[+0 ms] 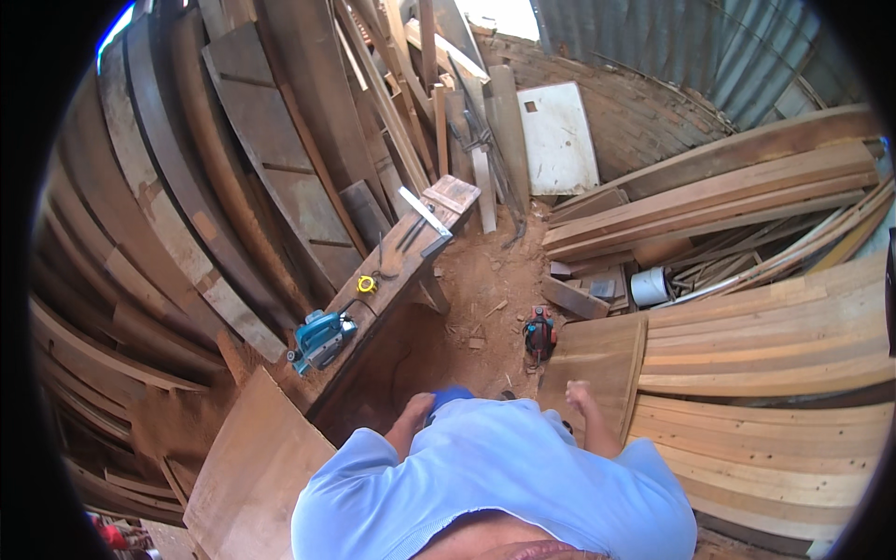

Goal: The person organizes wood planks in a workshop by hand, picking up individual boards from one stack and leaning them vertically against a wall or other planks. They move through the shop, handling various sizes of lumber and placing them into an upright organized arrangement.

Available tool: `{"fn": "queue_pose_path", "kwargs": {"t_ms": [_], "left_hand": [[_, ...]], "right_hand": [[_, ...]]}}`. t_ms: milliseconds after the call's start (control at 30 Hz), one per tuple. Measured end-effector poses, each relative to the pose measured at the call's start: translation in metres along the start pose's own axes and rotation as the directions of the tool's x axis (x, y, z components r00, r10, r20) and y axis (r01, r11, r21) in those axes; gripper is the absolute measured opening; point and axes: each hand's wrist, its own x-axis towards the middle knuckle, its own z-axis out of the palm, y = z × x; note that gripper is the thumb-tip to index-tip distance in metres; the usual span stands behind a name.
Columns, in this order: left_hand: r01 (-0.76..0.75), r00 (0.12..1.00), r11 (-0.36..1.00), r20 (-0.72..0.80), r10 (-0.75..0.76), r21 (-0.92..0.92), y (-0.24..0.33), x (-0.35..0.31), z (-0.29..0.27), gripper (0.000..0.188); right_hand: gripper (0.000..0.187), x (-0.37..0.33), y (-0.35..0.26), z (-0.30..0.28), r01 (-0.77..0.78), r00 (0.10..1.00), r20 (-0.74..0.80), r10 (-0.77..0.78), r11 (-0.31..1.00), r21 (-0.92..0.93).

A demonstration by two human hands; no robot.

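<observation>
My left hand (417, 409) hangs beside my blue trousers (452, 396), by the near end of a long narrow wooden workbench (399, 273). Its fingers are too hidden to read. Over a brown wooden panel (597, 359) on the right, my right hand (580, 397) is raised with its fingers curled in; nothing shows in it. A teal electric planer (322, 339) rests on the bench, with a yellow tape measure (366, 284) farther along. Toward the bench's far end lies a try square (427, 217). A red and black power tool (539, 336) stands at the panel's left edge.
Tall dark boards (271, 140) lean along the left side. Stacked planks (765, 345) fill the right, with a white bucket (649, 287) among offcuts. A white panel (558, 140) leans on the far brick wall. Sawdust and chips cover the floor (481, 289).
</observation>
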Motion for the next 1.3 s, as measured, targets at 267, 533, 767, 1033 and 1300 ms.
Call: {"fn": "queue_pose_path", "kwargs": {"t_ms": [267,533,767,1033,1300], "left_hand": [[0.200,0.977,0.926,-0.010,-0.215,-0.319,-0.001,0.089,-0.005,0.036],[0.551,0.824,0.831,0.204,-0.529,-0.074,-0.005,0.153,-0.074,0.042],[0.626,0.773,0.476,0.575,-0.268,-0.618,0.010,0.282,-0.214,0.038],[-0.014,0.907,0.961,-0.408,-0.104,-0.276,0.178,0.384,-0.334,0.038],[0.023,0.954,0.970,-0.285,-0.095,-0.244,0.219,0.430,-0.319,0.041]], "right_hand": [[0.017,0.034,-0.134,0.017,0.122,0.987,0.098,-0.123,0.992,0.015],[0.041,0.100,-0.119,0.025,0.477,0.873,0.404,-0.272,0.646,-0.596],[0.035,0.144,-0.193,-0.002,-0.055,0.998,0.027,0.060,0.985,-0.163],[0.045,0.190,-0.352,0.032,0.430,0.887,0.117,-0.446,0.708,-0.561],[0.037,0.329,-0.408,0.020,0.601,0.791,0.473,-0.388,0.345,-0.721]]}}
